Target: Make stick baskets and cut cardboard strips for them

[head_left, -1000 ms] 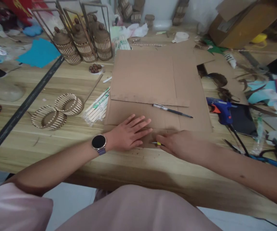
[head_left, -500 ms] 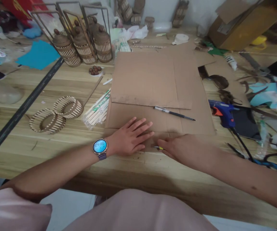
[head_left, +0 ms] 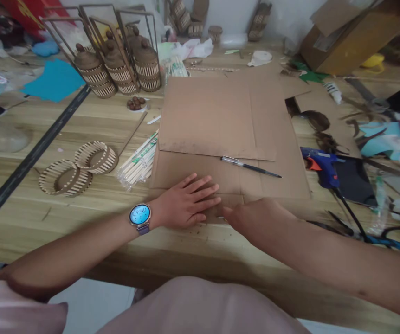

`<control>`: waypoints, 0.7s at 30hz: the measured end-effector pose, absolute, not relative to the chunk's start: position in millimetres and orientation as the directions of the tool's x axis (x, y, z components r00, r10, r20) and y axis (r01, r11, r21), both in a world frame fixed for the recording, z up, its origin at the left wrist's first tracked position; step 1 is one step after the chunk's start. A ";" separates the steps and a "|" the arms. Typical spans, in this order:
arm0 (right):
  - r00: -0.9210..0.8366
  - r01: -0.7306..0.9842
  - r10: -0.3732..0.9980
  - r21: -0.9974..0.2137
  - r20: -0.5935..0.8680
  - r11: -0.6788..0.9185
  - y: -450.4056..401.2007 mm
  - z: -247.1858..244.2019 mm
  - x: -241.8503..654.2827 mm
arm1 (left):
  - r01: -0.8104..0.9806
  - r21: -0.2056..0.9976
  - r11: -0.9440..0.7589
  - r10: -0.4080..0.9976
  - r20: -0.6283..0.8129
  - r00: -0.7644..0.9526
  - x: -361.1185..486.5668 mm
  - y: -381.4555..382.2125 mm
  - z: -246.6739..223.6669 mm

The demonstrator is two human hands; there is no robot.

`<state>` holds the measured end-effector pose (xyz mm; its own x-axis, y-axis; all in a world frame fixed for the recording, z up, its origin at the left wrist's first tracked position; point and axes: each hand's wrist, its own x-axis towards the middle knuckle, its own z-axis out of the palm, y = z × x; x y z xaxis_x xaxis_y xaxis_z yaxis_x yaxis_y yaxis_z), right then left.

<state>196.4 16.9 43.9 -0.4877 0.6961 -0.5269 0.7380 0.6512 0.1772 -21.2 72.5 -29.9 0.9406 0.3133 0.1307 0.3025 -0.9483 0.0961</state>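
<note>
My left hand point(head_left: 188, 202), with a watch point(head_left: 140, 214) on its wrist, lies flat with fingers spread on the near edge of a cardboard sheet point(head_left: 186, 172). Close to its right, my right hand point(head_left: 247, 217) is closed round a utility knife point(head_left: 222, 216). Only a bit of the blade shows at the thumb, against the near strip of cardboard; the handle is hidden in the fist. A smaller cardboard piece point(head_left: 207, 116) rests on the larger sheet. Just below that piece lies a pen point(head_left: 250, 167), dark with a clear cap.
Two slatted rings point(head_left: 66, 177) and packed wooden sticks point(head_left: 139, 160) lie to the left. Lidded slatted lanterns point(head_left: 146, 65) stand behind, near a dish of brown beads point(head_left: 136, 103). On the right are a blue glue gun point(head_left: 321, 167), scissors point(head_left: 341, 222) and a cardboard box point(head_left: 342, 41).
My right hand has shifted slightly left and turned, so the knife's yellow part no longer shows. My left hand stays pressed on the cardboard. The whole view has moved a little.
</note>
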 end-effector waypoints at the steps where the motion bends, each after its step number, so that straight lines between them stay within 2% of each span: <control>1: -0.485 0.738 0.692 0.175 -0.534 0.652 16.1 44.0 198.1 | 0.298 0.100 -0.949 0.309 0.122 0.943 -21.6 72.8 -29.7; 12: -0.459 0.741 0.695 0.193 -0.553 0.644 17.9 40.6 217.6 | 0.290 0.115 -0.950 0.303 0.115 0.946 -23.2 73.5 -30.3; 16: -0.427 0.778 0.697 0.158 -0.576 0.608 15.5 38.7 232.2 | 0.297 0.105 -0.949 0.306 0.088 0.948 -23.6 73.8 -30.2; 21: -0.435 0.807 0.734 0.135 -0.522 0.575 11.9 32.9 265.2 | 0.308 0.110 -0.945 0.317 0.072 0.946 -22.3 73.0 -29.3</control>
